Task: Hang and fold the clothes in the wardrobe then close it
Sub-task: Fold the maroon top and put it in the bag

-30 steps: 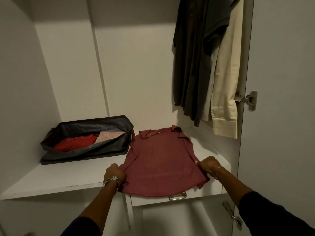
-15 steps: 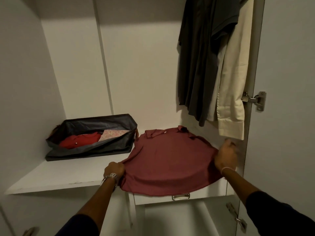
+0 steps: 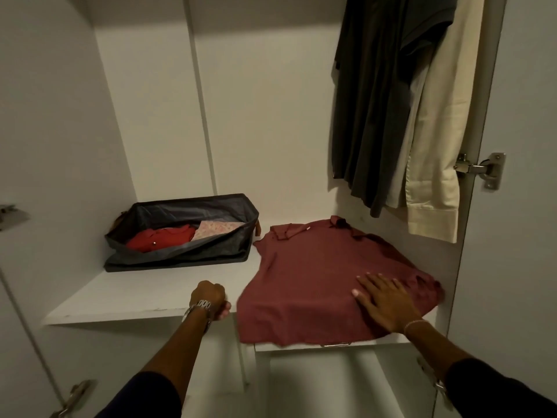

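A silver metal door hinge (image 3: 479, 168) sits well above the right hand, at the wardrobe's right edge. A second silver hinge (image 3: 10, 214) shows far left of the left hand, up at the picture's edge. A third metal hinge (image 3: 73, 398) lies below and left of the left hand. A small chrome drawer handle (image 3: 336, 344) peeks out just below the right hand.

Flat white laminate wardrobe shelf (image 3: 144, 294), running the full width of the cupboard, front edge pale and slightly scuffed. Lying directly on it, toward the back left: a low, soft-sided dark grey fabric storage box (image 3: 180, 236), open at the top. On the right part: a maroon collared shirt (image 3: 316, 273), spread flat with the collar toward the back wall and the hem draped over the front edge. Box and shirt near each other, apart.
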